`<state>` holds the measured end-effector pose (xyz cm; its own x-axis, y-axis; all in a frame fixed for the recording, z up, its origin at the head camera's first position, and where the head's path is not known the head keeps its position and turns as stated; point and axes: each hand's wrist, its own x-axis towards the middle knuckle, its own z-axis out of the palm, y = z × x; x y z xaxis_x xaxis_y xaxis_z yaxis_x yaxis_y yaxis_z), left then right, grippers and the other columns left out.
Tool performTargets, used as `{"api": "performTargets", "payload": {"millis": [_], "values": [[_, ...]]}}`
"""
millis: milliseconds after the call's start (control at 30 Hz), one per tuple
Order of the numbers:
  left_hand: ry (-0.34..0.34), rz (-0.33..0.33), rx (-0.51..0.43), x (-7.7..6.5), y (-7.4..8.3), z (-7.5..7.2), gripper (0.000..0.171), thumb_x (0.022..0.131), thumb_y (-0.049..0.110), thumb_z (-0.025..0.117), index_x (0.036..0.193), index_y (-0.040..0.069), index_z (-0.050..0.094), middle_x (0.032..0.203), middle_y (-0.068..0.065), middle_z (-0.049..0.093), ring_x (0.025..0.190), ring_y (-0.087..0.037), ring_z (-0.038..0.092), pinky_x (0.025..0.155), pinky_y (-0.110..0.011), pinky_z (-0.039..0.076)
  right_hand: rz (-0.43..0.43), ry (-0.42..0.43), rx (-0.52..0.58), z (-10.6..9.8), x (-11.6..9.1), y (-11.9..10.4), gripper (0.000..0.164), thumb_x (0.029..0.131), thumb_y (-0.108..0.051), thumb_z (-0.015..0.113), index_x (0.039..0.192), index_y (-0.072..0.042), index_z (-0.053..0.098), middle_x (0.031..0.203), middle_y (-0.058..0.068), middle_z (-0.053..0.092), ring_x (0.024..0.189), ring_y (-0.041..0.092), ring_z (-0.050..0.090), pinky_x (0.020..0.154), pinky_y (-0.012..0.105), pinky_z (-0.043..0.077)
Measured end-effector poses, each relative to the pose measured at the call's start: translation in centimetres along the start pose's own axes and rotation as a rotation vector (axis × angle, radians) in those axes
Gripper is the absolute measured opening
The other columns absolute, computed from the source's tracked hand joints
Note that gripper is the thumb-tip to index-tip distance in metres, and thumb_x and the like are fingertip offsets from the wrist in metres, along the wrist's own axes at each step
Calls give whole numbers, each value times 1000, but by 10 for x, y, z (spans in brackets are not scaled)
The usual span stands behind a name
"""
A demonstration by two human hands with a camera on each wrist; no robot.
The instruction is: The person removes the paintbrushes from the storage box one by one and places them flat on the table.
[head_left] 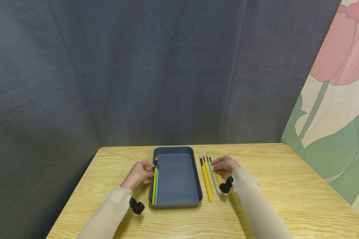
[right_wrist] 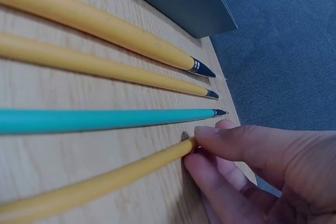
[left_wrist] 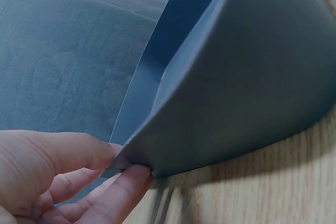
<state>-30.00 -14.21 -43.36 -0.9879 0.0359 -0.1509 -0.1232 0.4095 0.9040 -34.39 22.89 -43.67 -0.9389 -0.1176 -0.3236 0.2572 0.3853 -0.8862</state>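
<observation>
A dark grey rectangular tray (head_left: 177, 181) rests on the table. My left hand (head_left: 141, 172) pinches its left rim between thumb and fingers, as the left wrist view shows. Inside the tray, a yellow paintbrush (head_left: 154, 184) and a teal paintbrush (head_left: 157, 186) lie along the left wall. To the tray's right, my right hand (head_left: 225, 164) pinches the outermost yellow paintbrush (right_wrist: 131, 167) near its bristle end; its tip is hidden by the fingers. Beside it on the table lie another teal paintbrush (right_wrist: 105, 120), a thin yellow paintbrush (right_wrist: 105, 64) and a thicker yellow paintbrush (right_wrist: 105, 25).
The light wooden table (head_left: 281, 192) extends to both sides of the tray. Behind it hangs a dark grey curtain (head_left: 167, 73). A tulip-patterned panel (head_left: 332, 132) stands at the right. Both wrists wear small black cameras.
</observation>
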Motion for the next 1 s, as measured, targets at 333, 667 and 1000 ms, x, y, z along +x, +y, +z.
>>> {"api": "performTargets", "payload": {"millis": [333,667,1000], "values": [[7,-3,-2,0,0,0,33,80,-12,65,112,-5,62,97,-17,59,77,-21,60,67,-34,58,-14,4,5,0,1,3,34,87,8,63,119,13,57,91,13,71,73,13,68,68,28,59],[10,9,-4,-1,1,0,33,80,-13,64,112,-6,62,97,-17,59,78,-21,59,67,-33,58,-14,-28,91,-6,0,8,37,90,6,60,126,13,54,98,15,71,80,14,69,77,32,59],[16,5,16,-1,0,1,33,80,-12,65,111,-5,63,97,-17,60,77,-20,60,67,-33,58,-22,-56,127,-12,-1,4,43,91,5,59,131,13,49,103,14,70,84,14,68,80,31,58]]}}
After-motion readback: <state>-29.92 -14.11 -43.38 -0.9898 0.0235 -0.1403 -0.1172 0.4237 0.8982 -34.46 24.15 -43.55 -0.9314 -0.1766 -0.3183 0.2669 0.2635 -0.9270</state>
